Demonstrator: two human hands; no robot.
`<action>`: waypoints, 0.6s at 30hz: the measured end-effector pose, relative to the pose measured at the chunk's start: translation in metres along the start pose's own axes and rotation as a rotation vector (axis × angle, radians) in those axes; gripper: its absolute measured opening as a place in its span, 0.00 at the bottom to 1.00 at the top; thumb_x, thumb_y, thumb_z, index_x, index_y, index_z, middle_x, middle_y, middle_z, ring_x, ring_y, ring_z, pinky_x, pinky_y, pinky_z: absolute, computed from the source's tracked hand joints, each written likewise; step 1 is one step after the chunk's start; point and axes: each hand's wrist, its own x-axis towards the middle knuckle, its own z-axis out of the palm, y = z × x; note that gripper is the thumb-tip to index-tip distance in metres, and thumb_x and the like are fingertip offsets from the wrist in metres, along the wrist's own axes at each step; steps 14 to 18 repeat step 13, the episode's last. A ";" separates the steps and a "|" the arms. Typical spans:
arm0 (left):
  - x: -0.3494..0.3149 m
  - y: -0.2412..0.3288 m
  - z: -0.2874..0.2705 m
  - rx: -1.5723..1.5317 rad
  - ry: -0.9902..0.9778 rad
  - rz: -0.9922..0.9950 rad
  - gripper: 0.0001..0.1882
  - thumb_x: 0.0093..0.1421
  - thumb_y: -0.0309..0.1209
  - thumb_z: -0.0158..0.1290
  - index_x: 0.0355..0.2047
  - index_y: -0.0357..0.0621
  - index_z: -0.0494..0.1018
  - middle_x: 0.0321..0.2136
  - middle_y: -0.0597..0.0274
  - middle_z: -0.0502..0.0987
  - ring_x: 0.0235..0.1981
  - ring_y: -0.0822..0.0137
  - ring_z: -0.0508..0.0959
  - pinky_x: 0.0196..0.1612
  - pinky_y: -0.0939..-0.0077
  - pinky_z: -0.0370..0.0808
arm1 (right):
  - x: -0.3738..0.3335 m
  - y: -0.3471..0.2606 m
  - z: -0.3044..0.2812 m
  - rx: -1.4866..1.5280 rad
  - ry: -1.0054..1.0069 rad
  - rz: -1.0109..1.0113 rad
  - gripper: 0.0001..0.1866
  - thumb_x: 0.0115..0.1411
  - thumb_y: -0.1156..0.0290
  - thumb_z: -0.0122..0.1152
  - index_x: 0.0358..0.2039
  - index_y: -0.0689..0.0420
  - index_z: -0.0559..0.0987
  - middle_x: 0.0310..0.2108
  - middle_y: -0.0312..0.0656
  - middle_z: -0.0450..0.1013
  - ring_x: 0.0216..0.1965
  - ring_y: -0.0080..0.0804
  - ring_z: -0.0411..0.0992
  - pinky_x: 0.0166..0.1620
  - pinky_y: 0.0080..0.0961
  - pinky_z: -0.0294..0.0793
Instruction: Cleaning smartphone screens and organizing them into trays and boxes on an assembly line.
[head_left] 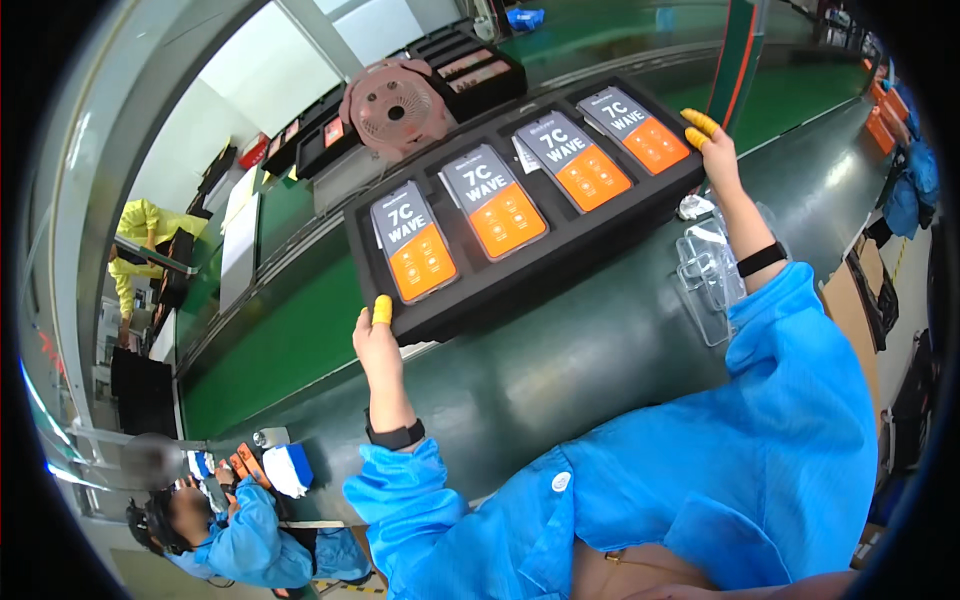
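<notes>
A black foam tray (520, 280) hangs tilted above the green bench, its left end nearer me than its right. In its slots lie several smartphones (500, 205) in a row, faces covered with grey-and-orange printed film. White slips stick out beside some of them. My left hand (378, 350) is closed on the tray's near left corner, a yellow finger cot on one finger. At the right end my right hand (716, 155) grips the edge, with yellow cots on its fingers. The fingers under the tray are hidden. Clear plastic shells (705, 275) lie on the bench below my right forearm.
Beyond the tray, a pink fan (397, 105) stands beside the green belt (290, 365), with another black tray (470, 70) behind it. A blue-sleeved person (250, 530) works at the lower left, a yellow-clothed person (150, 225) farther off. A green-red post (738, 65) rises near my right hand.
</notes>
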 end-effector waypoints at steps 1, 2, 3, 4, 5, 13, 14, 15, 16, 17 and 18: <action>0.004 0.001 0.005 -0.010 -0.043 -0.041 0.27 0.53 0.39 0.48 0.43 0.24 0.61 0.41 0.43 0.68 0.42 0.58 0.69 0.45 0.75 0.62 | 0.005 -0.004 0.003 -0.005 -0.011 -0.006 0.15 0.51 0.79 0.49 0.41 0.61 0.71 0.37 0.38 0.70 0.39 0.22 0.66 0.42 0.14 0.63; -0.001 0.003 0.012 0.096 0.026 0.052 0.26 0.54 0.39 0.47 0.42 0.25 0.62 0.39 0.46 0.69 0.41 0.59 0.69 0.44 0.75 0.63 | 0.009 0.001 0.001 0.028 0.008 0.033 0.15 0.51 0.78 0.49 0.41 0.61 0.71 0.37 0.38 0.69 0.39 0.22 0.66 0.42 0.14 0.62; -0.004 0.009 0.021 0.194 0.097 0.151 0.24 0.54 0.39 0.46 0.41 0.25 0.63 0.37 0.48 0.69 0.40 0.60 0.68 0.43 0.75 0.64 | 0.016 0.004 0.001 0.062 0.026 0.061 0.14 0.52 0.77 0.49 0.41 0.60 0.71 0.37 0.37 0.69 0.40 0.22 0.66 0.43 0.14 0.62; -0.002 0.010 0.027 0.169 0.235 0.214 0.21 0.55 0.38 0.45 0.39 0.29 0.64 0.34 0.53 0.69 0.36 0.65 0.68 0.39 0.77 0.64 | 0.017 0.002 0.005 0.143 0.091 0.057 0.14 0.54 0.73 0.47 0.43 0.59 0.70 0.40 0.37 0.68 0.43 0.22 0.63 0.47 0.16 0.58; 0.001 0.008 0.030 0.144 0.373 0.278 0.18 0.55 0.38 0.44 0.36 0.33 0.65 0.30 0.59 0.69 0.32 0.69 0.68 0.35 0.79 0.65 | 0.023 0.012 0.000 0.076 0.126 -0.088 0.16 0.57 0.67 0.43 0.44 0.58 0.69 0.44 0.36 0.65 0.48 0.24 0.60 0.51 0.21 0.54; 0.033 -0.115 0.069 -0.337 0.064 0.113 0.20 0.56 0.40 0.40 0.43 0.41 0.66 0.44 0.59 0.68 0.45 0.65 0.67 0.46 0.72 0.64 | -0.015 0.158 0.001 0.663 0.423 0.414 0.15 0.59 0.62 0.37 0.42 0.53 0.66 0.41 0.35 0.66 0.43 0.29 0.64 0.45 0.31 0.62; 0.033 -0.115 0.069 -0.337 0.064 0.113 0.20 0.56 0.40 0.40 0.43 0.41 0.66 0.44 0.59 0.68 0.45 0.65 0.67 0.46 0.72 0.64 | -0.015 0.158 0.001 0.663 0.423 0.414 0.15 0.59 0.62 0.37 0.42 0.53 0.66 0.41 0.35 0.66 0.43 0.29 0.64 0.45 0.31 0.62; 0.033 -0.115 0.069 -0.337 0.064 0.113 0.20 0.56 0.40 0.40 0.43 0.41 0.66 0.44 0.59 0.68 0.45 0.65 0.67 0.46 0.72 0.64 | -0.015 0.158 0.001 0.663 0.423 0.414 0.15 0.59 0.62 0.37 0.42 0.53 0.66 0.41 0.35 0.66 0.43 0.29 0.64 0.45 0.31 0.62; 0.033 -0.115 0.069 -0.337 0.064 0.113 0.20 0.56 0.40 0.40 0.43 0.41 0.66 0.44 0.59 0.68 0.45 0.65 0.67 0.46 0.72 0.64 | -0.015 0.158 0.001 0.663 0.423 0.414 0.15 0.59 0.62 0.37 0.42 0.53 0.66 0.41 0.35 0.66 0.43 0.29 0.64 0.45 0.31 0.62; 0.033 -0.115 0.069 -0.337 0.064 0.113 0.20 0.56 0.40 0.40 0.43 0.41 0.66 0.44 0.59 0.68 0.45 0.65 0.67 0.46 0.72 0.64 | -0.015 0.158 0.001 0.663 0.423 0.414 0.15 0.59 0.62 0.37 0.42 0.53 0.66 0.41 0.35 0.66 0.43 0.29 0.64 0.45 0.31 0.62; 0.033 -0.115 0.069 -0.337 0.064 0.113 0.20 0.56 0.40 0.40 0.43 0.41 0.66 0.44 0.59 0.68 0.45 0.65 0.67 0.46 0.72 0.64 | -0.015 0.158 0.001 0.663 0.423 0.414 0.15 0.59 0.62 0.37 0.42 0.53 0.66 0.41 0.35 0.66 0.43 0.29 0.64 0.45 0.31 0.62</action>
